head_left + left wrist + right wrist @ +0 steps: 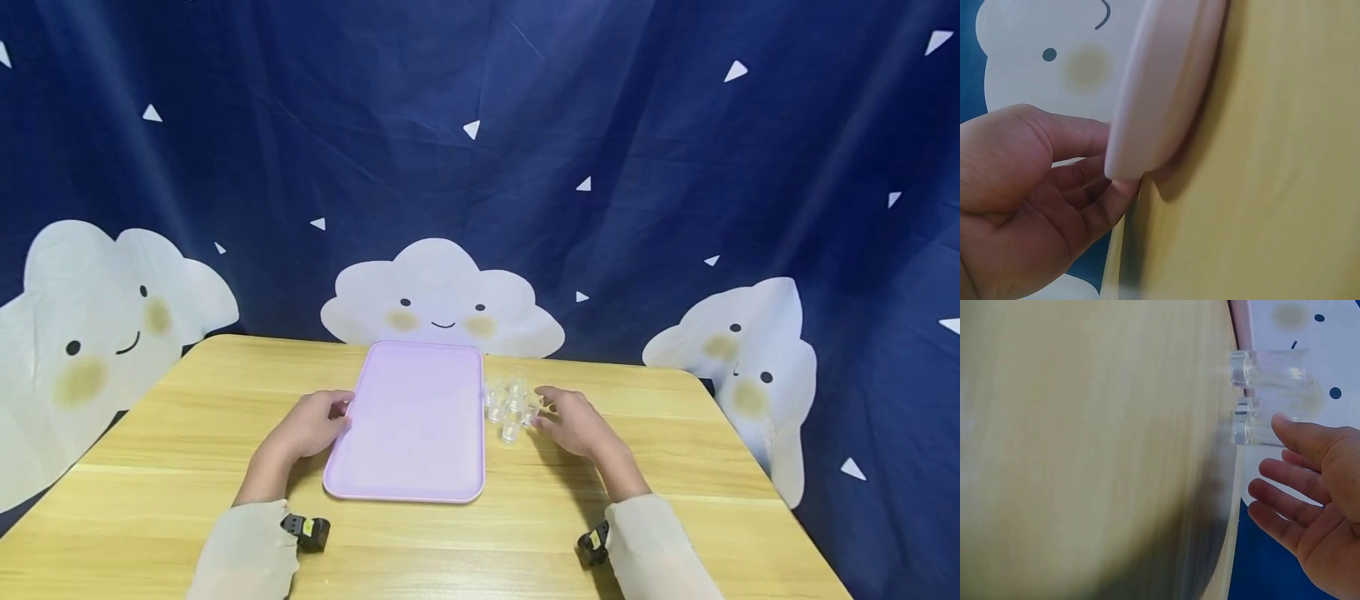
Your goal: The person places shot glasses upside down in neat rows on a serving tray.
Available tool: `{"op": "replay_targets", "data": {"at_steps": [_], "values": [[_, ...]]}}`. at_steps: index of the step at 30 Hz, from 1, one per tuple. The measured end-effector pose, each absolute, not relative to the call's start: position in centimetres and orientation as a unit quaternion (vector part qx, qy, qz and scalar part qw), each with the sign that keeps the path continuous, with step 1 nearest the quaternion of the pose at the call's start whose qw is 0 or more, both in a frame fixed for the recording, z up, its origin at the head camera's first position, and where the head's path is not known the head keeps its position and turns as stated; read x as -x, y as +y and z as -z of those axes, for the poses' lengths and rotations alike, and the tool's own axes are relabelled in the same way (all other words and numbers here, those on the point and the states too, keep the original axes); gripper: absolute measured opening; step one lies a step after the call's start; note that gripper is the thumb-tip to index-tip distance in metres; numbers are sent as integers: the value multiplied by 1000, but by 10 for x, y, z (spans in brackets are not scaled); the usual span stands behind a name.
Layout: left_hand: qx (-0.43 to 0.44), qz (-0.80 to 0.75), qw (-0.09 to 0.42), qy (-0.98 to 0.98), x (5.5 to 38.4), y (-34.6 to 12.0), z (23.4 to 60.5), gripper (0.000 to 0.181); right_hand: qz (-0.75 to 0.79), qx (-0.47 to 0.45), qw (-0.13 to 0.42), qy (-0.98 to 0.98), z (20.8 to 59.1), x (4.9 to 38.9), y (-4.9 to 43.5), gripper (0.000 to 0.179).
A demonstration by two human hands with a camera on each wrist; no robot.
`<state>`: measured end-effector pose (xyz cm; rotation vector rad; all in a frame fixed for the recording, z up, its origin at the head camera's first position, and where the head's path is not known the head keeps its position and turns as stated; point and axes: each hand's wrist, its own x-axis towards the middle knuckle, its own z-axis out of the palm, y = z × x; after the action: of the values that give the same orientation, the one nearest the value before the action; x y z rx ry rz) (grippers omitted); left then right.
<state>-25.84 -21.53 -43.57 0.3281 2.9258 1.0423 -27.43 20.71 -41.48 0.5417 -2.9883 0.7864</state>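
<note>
A lilac rectangular tray lies on the wooden table, its near end toward me. My left hand holds the tray's left edge; in the left wrist view the thumb meets the rim and the curled fingers are partly hidden behind it. Just right of the tray stand several small clear glasses, grouped closely. My right hand is beside their right side, fingers spread and loosely bent. In the right wrist view its thumb overlaps a glass; whether it touches is unclear.
The pale wooden table extends around the tray and glasses. Behind it hangs a dark blue curtain with white clouds and triangles. A black camera is strapped on each wrist.
</note>
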Motion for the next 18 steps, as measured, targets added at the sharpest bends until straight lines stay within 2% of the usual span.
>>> {"op": "replay_targets", "data": {"at_steps": [18], "values": [[-96,-351,15,931,258,-218,438,45,-308,-157,-6,-938,424,282,201,38]]}}
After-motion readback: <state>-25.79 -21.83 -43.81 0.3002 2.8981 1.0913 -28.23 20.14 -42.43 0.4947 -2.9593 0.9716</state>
